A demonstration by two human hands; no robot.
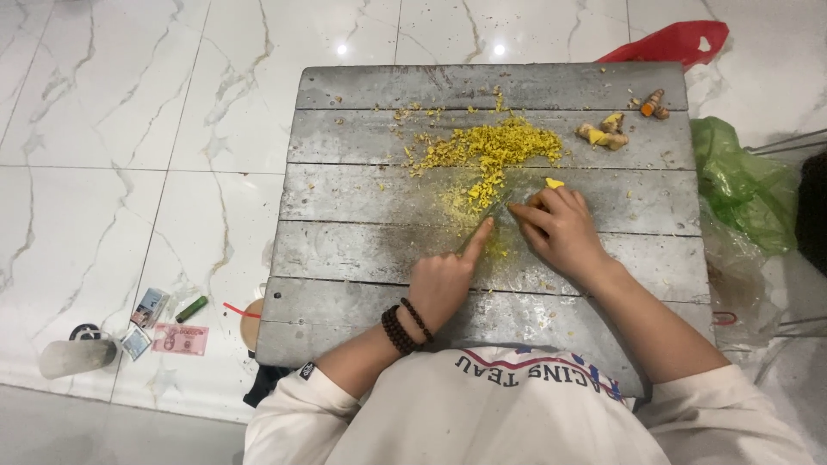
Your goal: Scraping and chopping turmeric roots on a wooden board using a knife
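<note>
My left hand (441, 280), with dark bead bracelets at the wrist, is closed around a knife handle, the index finger stretched along the thin blade (493, 213). The blade is hard to tell from the grey wood. My right hand (560, 228) rests just right of the blade, fingers curled on a small yellow piece of turmeric (554, 182) pressed to the grey plank table (345, 258). A spread of finely chopped yellow turmeric (487, 151) lies just beyond both hands.
Whole and cut turmeric roots (603, 133) and another root (655, 103) sit at the table's far right. A red bag (680, 39) and a green plastic bag (741, 176) lie to the right. On the marble floor at left are a green lighter (191, 308), a pink banknote (181, 338) and small boxes (148, 306).
</note>
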